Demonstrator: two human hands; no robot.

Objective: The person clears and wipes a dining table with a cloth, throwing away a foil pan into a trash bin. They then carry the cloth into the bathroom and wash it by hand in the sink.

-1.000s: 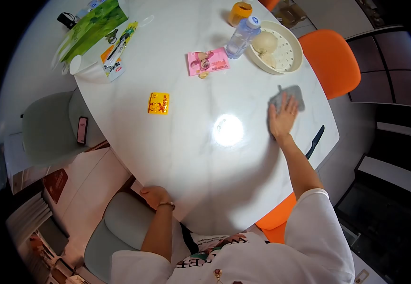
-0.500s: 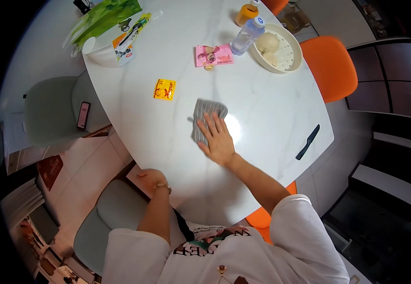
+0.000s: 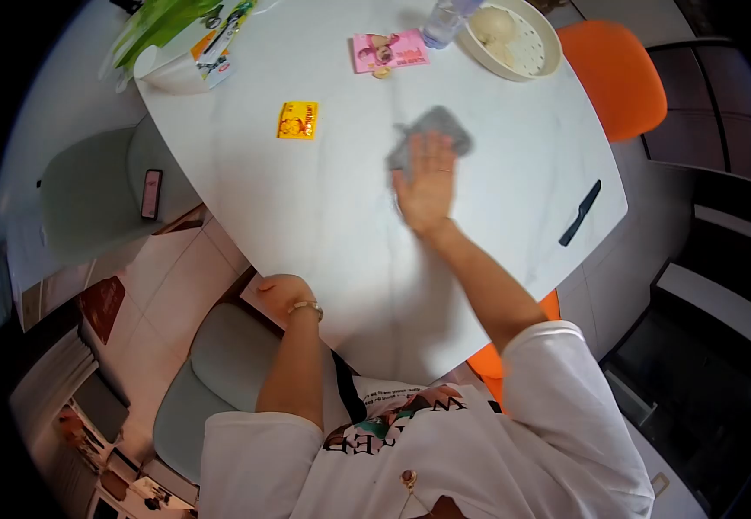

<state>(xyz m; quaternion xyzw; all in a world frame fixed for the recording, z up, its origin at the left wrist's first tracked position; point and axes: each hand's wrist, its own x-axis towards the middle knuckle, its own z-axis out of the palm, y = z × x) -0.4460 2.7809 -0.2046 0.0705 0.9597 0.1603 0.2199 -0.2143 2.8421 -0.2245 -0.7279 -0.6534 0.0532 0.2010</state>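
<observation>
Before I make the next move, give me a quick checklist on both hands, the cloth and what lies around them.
1. Right hand on the cloth: ok, fingers spread over it.
2. Cloth lying flat: cannot tell, it is blurred and partly covered.
3. Left hand away from the cloth: ok, at the near table edge.
4. Yellow packet apart from the cloth: ok, bare surface between them.
5. Knife off the table: not ok, it lies to the right of the right hand.
6. Bottle capped: cannot tell, its top is out of frame.
</observation>
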